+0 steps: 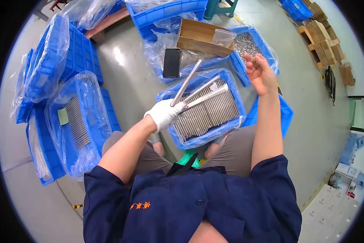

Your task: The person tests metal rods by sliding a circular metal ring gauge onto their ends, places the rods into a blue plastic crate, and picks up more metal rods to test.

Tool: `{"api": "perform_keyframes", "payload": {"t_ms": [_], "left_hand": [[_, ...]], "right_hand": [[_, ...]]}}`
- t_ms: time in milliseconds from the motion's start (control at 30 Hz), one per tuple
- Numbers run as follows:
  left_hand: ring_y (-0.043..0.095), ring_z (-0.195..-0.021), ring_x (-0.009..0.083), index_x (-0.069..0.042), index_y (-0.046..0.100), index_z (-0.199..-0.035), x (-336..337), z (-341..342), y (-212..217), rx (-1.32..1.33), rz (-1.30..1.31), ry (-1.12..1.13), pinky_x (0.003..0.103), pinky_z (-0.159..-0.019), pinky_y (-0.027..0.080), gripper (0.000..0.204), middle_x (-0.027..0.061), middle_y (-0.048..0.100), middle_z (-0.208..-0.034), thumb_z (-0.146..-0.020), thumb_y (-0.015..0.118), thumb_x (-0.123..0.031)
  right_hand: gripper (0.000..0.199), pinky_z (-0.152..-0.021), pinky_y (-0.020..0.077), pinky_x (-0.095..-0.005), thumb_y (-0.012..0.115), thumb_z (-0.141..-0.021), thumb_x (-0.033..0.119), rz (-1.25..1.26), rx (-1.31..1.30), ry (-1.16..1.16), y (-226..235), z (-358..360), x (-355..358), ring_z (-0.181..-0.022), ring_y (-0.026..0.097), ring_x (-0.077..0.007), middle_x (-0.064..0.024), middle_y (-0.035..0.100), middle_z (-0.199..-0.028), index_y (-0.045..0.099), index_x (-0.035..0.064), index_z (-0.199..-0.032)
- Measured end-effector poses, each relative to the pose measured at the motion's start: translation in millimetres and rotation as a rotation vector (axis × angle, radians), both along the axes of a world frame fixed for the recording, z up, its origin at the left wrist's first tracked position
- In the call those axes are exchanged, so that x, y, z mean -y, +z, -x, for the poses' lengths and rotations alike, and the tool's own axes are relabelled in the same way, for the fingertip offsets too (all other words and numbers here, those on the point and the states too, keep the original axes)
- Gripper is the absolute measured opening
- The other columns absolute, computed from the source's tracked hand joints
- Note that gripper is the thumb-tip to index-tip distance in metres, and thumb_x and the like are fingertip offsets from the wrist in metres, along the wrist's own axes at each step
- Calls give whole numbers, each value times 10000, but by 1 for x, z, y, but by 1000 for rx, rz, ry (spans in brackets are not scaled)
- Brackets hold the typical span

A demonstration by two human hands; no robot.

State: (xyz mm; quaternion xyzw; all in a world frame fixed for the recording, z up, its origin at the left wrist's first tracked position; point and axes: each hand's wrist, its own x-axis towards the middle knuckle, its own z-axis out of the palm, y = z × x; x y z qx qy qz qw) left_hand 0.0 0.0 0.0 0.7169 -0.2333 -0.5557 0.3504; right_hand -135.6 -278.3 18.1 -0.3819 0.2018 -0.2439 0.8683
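My left hand [165, 114], in a white glove, is closed around the lower ends of long, narrow metal strips [187, 82] that fan out up and to the right. Beneath them is a blue bin [241, 103] lined with clear plastic and filled with rows of similar metal strips [208, 115]. My bare right hand [262, 75] is raised at the near edge of a blue bin of small shiny metal parts [246, 43]. Its fingers are curled in toward the thumb; whatever is between them is too small to make out.
Beyond the strips, a black phone [171, 63] and an open cardboard box [204, 38] rest on another plastic-lined bin. Stacked blue crates [78, 52] and a bin of metal strips [77, 121] stand at left. Cardboard boxes [321, 44] are at far right.
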Motion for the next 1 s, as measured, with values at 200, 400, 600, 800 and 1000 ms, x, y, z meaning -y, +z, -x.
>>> {"api": "perform_keyframes", "payload": {"t_ms": [200, 400, 600, 800, 1000], "left_hand": [[401, -402, 103, -62, 508, -785, 3, 2, 3, -660, 271, 207, 367, -663, 482, 221, -15, 419, -506, -820, 517, -280], [493, -422, 147, -38, 525, -746, 9, 1, -5, -465, 7, 340, 298, -501, 480, 194, 32, 498, -526, -797, 536, -224], [539, -448, 171, -18, 560, -783, -1, 9, 4, -560, -114, -40, 265, -416, 442, 296, 97, 554, -565, -781, 524, -312], [331, -1171, 257, 1, 344, -1208, -4, -10, 8, -749, 473, 108, 378, -944, 282, 690, 132, 382, -1233, -819, 286, -566], [341, -1128, 315, -62, 386, -1177, 23, 21, -11, -898, 606, 938, 454, -936, 266, 640, 135, 389, -1219, -810, 265, -572]], "right_hand": [[151, -479, 357, -205, 433, -860, 190, -39, -187, 304, -8, -22, -60, -548, 419, -88, -1, 444, -642, 503, 57, -849], [313, -516, 400, -260, 563, -743, 117, 1609, -440, 105, -26, -30, -121, -610, 492, -156, -39, 474, -698, 548, 126, -1056], [128, -540, 380, -316, 555, -648, 217, 1959, -105, 86, -41, -37, -154, -656, 477, -187, -24, 411, -677, 561, 146, -754], [125, -554, 397, -311, 608, -672, 106, 1232, -208, -147, -25, -46, -136, -592, 489, -223, -73, 495, -647, 502, 42, -653], [152, -544, 361, -210, 590, -783, 170, 180, 44, -82, -2, -37, -117, -594, 434, -53, 32, 487, -647, 528, 74, -685]]}}
